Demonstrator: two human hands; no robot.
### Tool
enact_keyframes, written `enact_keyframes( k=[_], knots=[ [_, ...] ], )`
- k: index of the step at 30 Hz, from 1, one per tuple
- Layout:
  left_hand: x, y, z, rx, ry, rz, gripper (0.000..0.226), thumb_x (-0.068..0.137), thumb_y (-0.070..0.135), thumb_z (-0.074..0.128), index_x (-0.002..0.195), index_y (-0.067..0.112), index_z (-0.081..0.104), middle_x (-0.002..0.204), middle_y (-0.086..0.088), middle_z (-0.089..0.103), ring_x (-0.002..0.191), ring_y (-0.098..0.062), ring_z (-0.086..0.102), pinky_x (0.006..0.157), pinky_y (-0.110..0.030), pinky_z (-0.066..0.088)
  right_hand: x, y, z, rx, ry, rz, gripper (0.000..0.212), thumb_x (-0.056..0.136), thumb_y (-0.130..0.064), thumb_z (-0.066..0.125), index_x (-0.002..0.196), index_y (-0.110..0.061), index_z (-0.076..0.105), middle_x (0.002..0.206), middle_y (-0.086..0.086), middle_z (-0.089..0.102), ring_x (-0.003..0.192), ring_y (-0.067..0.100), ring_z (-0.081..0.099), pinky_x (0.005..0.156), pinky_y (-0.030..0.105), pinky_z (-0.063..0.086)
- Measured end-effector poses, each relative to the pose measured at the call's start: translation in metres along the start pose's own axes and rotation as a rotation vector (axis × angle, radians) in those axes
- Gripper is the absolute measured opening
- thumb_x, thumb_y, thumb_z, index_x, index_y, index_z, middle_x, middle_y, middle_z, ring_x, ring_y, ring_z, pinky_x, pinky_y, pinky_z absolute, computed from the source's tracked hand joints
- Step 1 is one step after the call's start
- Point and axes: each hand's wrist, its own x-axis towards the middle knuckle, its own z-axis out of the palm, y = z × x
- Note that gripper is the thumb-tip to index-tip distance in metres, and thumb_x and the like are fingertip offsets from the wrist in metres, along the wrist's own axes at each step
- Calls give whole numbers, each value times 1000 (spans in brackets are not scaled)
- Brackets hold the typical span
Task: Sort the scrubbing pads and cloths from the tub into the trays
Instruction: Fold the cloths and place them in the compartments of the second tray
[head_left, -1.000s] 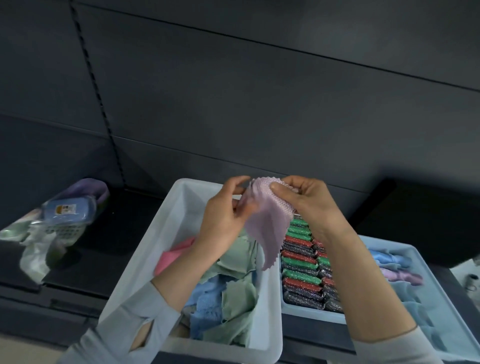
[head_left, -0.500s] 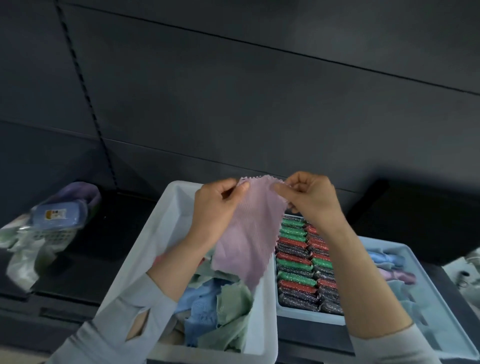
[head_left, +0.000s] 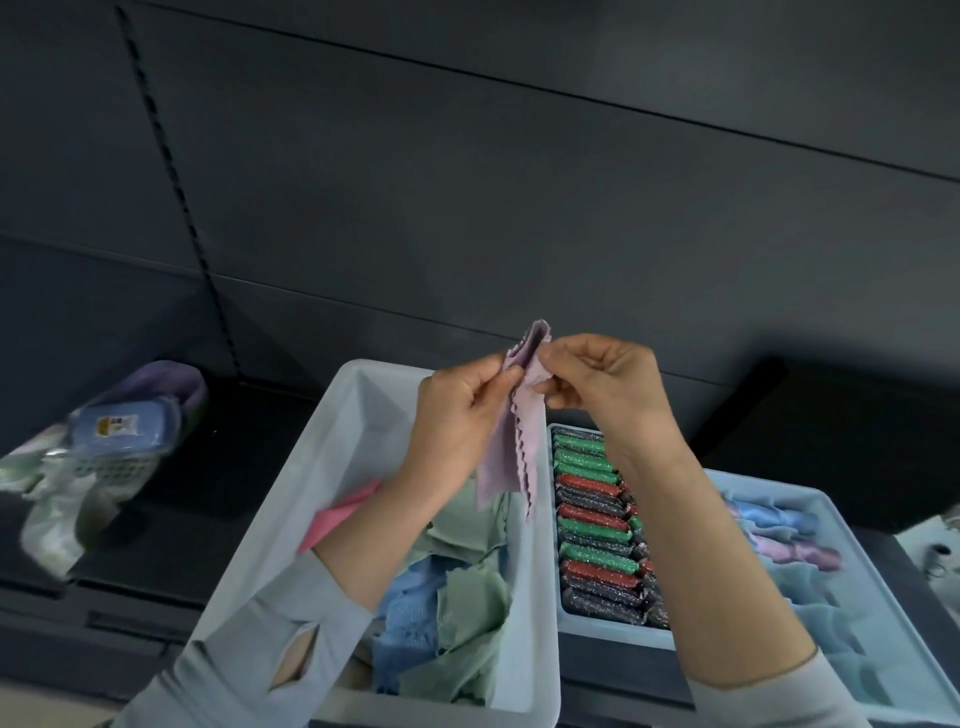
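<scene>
A lilac cloth (head_left: 506, 452) with a zigzag edge hangs folded lengthwise above the pale tub (head_left: 291, 499). My left hand (head_left: 457, 415) and my right hand (head_left: 597, 379) both pinch its top edge, close together. Inside the tub lie loose green cloths (head_left: 467, 608), blue cloths (head_left: 410, 613) and a pink one (head_left: 337, 512). To the right, a light blue tray (head_left: 613, 631) holds rows of green, red and dark glittery scrubbing pads (head_left: 592, 525). Further right, another tray (head_left: 883, 649) holds rolled blue and lilac cloths (head_left: 779, 535).
A dark panelled wall (head_left: 519, 182) rises behind the shelf. At the left lie a blue plastic box (head_left: 124, 426) and a white mesh basket (head_left: 104, 473) among bundled cloths. A small object sits at the far right edge (head_left: 940, 551).
The lilac cloth was spread flat between my hands half a second ago; my hands have come together and it now hangs folded in half lengthwise.
</scene>
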Motion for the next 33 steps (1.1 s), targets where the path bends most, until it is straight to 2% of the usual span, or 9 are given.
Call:
enact_keyframes(
  k=[2,10,14,17,20,24,27,29,33],
  knots=[
    [2,-3,0,18,19,-9,45,88,50,50,88,9,69,75,-20,65,63,-15,49,63,-48,49,0,-1,0,6,16,2,5,87,-5,69,83,-4,72,70,9,71,52,10,64,50,19,51],
    [0,5,1,-5,-91,17,29,89,41,57,98,16,71,81,-13,70,74,-33,64,70,-50,53,2,7,-1,12,-71,-29,10,90,-10,66,93,-4,74,75,6,74,63,11,67,57,20,55],
    [6,0,-6,-5,-65,-51,31,89,35,55,86,6,67,71,-17,62,61,-22,52,63,-46,50,5,20,-13,-115,50,-144,12,87,-14,71,99,-14,71,89,0,75,81,10,69,71,22,54],
    [10,12,-12,-290,-96,-195,16,95,17,58,95,18,73,91,-7,74,86,-26,70,80,-47,58,0,33,-18,-133,-207,0,34,83,-29,72,113,-16,63,106,-4,72,99,8,68,83,17,52],
    [17,22,-16,-512,-51,-328,18,97,5,53,103,11,69,98,-10,71,89,-22,67,79,-34,60,-7,52,-13,-88,-404,120,36,82,-25,69,113,-9,66,109,1,73,104,15,68,90,23,53],
    [25,13,-23,-615,20,-509,14,97,18,56,101,9,66,92,-4,71,80,-13,69,71,-25,57,-13,66,-5,-10,-338,138,23,86,-15,67,102,0,71,100,11,75,88,19,71,82,26,55],
    [11,-7,-23,-395,-240,-670,34,89,37,64,105,8,67,100,-8,74,95,-23,71,83,-32,57,-15,73,-4,73,-287,221,22,90,-14,64,103,2,71,99,13,74,85,21,69,81,33,56],
    [-5,-17,-19,-322,-357,-690,25,89,22,67,109,7,68,105,-9,73,98,-22,70,85,-29,57,-15,77,-5,38,-268,276,25,93,-20,61,106,0,70,101,11,74,88,23,70,83,34,56],
    [-20,-26,-14,-308,-293,-672,11,90,3,64,100,-1,67,94,-11,67,82,-17,63,73,-25,57,-15,85,-5,-73,-183,345,27,95,-28,59,103,-5,72,103,11,74,92,23,69,89,39,53]
  ],
)
